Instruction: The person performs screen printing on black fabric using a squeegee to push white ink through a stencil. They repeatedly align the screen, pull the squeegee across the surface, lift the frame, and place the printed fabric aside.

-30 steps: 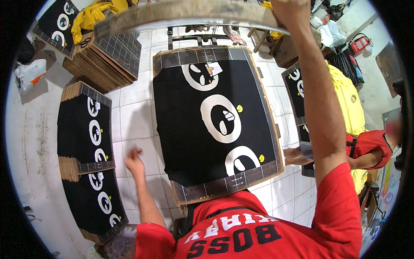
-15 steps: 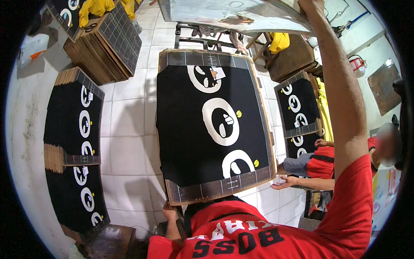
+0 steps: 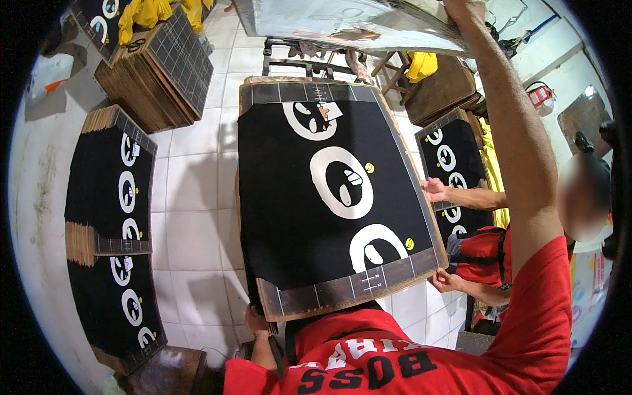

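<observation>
A flat board (image 3: 326, 305) lies before me, with black fabric (image 3: 283, 197) spread over it. White ring shapes with small yellow dots are printed on the fabric. At the board's near left corner my left hand (image 3: 256, 321) is closed on its edge, fingers partly hidden. My right hand (image 3: 466, 12) reaches far up and grips the corner of a large framed panel (image 3: 296, 20), probably a printing screen, held tilted above the board's far end. On the right a co-worker's one hand (image 3: 434, 189) and other hand (image 3: 447, 280) touch the board's right edge and near right corner.
Stacks of boards with printed black fabric (image 3: 99, 178) stand at left, and more (image 3: 447, 155) at right. Scissors (image 3: 133, 45) lie on a tall board stack (image 3: 178, 66), back left. A black metal rack (image 3: 316, 69) stands behind the board. White tiles (image 3: 191, 224) cover the floor.
The co-worker's hands have moved onto the board's right edge and near right corner. The board's near right side has shifted outward to the right. My hands stay in nearly the same places.
</observation>
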A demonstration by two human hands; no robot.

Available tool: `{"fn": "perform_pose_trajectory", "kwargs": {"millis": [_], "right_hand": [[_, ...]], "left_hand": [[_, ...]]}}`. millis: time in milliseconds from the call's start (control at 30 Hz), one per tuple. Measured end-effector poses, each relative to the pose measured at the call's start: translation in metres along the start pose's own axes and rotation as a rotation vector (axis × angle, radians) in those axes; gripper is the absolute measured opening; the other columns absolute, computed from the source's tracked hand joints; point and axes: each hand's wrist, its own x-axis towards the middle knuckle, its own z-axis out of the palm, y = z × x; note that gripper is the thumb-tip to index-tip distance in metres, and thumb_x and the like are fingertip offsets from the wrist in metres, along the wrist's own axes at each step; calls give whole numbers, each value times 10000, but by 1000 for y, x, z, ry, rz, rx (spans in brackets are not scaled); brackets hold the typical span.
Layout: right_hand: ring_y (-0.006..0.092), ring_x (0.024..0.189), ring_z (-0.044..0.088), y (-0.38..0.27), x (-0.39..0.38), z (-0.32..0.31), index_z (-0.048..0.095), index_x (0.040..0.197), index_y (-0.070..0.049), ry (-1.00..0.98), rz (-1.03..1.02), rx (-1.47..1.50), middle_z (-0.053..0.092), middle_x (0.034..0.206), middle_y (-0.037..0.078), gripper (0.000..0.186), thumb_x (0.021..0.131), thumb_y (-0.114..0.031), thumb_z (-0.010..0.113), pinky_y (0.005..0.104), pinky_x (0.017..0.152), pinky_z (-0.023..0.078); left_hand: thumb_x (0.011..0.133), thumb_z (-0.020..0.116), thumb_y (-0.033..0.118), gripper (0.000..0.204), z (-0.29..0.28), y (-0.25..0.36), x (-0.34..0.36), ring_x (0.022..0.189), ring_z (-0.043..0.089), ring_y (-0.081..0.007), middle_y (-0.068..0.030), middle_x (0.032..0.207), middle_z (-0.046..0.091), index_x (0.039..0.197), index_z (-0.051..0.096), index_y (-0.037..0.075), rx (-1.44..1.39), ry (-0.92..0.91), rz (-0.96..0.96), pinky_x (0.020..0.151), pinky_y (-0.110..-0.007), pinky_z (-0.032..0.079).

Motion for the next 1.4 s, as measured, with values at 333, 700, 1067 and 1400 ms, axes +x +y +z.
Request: {"fn": "perform_pose_trajectory", "kwargs": {"millis": [333, 700, 1067, 1400], "right_hand": [[305, 977, 721, -2, 7, 4, 732, 1230, -118, 110, -152, -137, 762, 1027, 160, 472, 819, -344, 791, 437, 853, 558], [337, 993, 720, 14, 39, 10, 767, 1070, -80, 67, -58, -118, 757, 1030, 184, 395, 799, -367, 781, 437, 886, 563], [332, 1066, 699, 10, 43, 10, 735, 1181, -83, 48, -56, -30, 733, 1115, 190, 459, 800, -328, 804, 422, 923, 553], [348, 1092, 718, 53, 76, 43, 652, 1363, -172, -23, -167, -70, 736, 1217, 151, 508, 931, -432, 716, 442, 882, 565]], "left_hand": [[914, 585, 31, 411, -7, 17, -6, 1073, 641, -467, -264, 1121, 687, 1323, 626, 38, 274, 43, -99, 915, -541, 497], [1044, 517, 178, 252, -102, 127, 51, 956, 664, -447, -245, 1024, 713, 1049, 693, -2, 424, 535, 122, 799, -524, 508], [1054, 580, 288, 314, -459, 215, -38, 817, 713, -358, -130, 935, 763, 1141, 725, 24, 519, 1000, 271, 760, -454, 541], [1011, 626, 198, 185, -593, 78, -183, 859, 492, -113, 47, 885, 551, 882, 629, 65, -313, 1091, 71, 783, -310, 423]]}}
